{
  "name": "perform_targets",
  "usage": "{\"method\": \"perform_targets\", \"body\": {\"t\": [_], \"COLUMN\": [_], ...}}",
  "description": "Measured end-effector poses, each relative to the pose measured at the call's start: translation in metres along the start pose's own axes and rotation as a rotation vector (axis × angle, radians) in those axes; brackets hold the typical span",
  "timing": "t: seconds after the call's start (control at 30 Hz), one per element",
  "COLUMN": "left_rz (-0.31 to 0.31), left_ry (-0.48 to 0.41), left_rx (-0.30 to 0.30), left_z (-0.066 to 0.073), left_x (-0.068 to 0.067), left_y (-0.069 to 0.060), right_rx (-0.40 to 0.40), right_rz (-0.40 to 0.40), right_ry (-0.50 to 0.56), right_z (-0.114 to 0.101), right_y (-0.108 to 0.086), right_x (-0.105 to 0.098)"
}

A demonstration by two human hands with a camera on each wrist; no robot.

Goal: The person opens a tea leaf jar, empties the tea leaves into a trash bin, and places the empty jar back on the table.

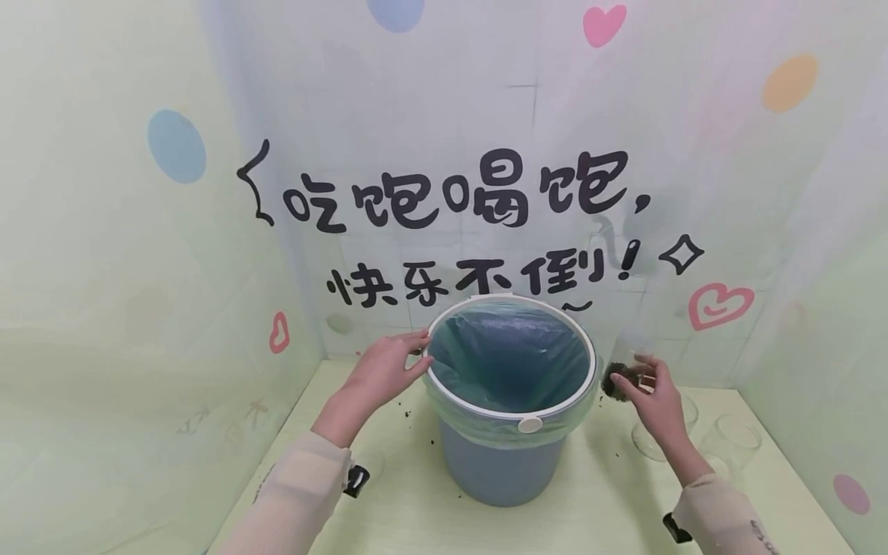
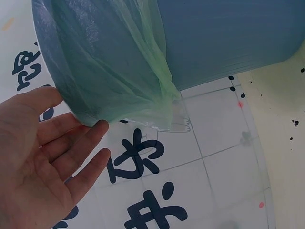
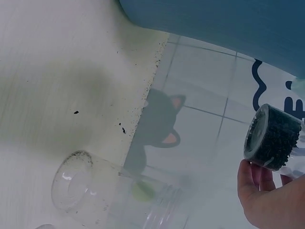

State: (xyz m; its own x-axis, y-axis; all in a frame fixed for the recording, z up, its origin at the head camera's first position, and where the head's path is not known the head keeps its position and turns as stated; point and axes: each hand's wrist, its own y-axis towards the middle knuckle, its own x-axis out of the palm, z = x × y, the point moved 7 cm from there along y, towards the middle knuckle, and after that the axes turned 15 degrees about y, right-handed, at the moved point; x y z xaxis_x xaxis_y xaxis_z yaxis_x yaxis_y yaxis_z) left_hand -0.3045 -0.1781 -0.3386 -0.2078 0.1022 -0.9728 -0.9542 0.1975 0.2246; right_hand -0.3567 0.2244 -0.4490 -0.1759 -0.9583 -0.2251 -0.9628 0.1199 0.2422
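A blue-grey bin (image 1: 496, 462) with a white rim stands on the table, lined with a thin green plastic bag (image 1: 513, 347) folded over the rim. My left hand (image 1: 388, 366) touches the bin's left rim, its fingers loosely extended; in the left wrist view they lie against the bag's edge. My right hand (image 1: 655, 393) holds a clear container (image 1: 613, 381), right of the bin and apart from it. Dark loose bits (image 3: 281, 138) fill its lower part in the right wrist view. What these bits are I cannot tell exactly.
Clear glass containers (image 1: 735, 439) stand on the table at the right, one partly behind my right forearm. Small dark crumbs (image 1: 408, 415) lie scattered around the bin. A printed backdrop (image 1: 451, 116) rises behind and at both sides of the table (image 1: 388, 509).
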Motion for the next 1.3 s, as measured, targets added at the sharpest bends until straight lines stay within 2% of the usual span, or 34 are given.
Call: {"method": "perform_targets", "body": {"t": [0.73,1.17,1.3], "left_rz": [0.0,-0.025,-0.015], "left_ry": [0.004,0.02,0.006], "left_rx": [0.01,0.031,0.037], "left_z": [0.003,-0.003,-0.004], "left_x": [-0.002,-0.006,-0.007], "left_y": [0.003,0.008,0.01], "right_rx": [-0.022,-0.103,-0.137], "right_rz": [-0.008,-0.022,-0.038], "right_ry": [-0.012,-0.045,-0.033], "right_z": [-0.029,-0.068,-0.083], "right_y": [0.003,0.011,0.013], "right_x": [-0.005,0.003,0.009]}}
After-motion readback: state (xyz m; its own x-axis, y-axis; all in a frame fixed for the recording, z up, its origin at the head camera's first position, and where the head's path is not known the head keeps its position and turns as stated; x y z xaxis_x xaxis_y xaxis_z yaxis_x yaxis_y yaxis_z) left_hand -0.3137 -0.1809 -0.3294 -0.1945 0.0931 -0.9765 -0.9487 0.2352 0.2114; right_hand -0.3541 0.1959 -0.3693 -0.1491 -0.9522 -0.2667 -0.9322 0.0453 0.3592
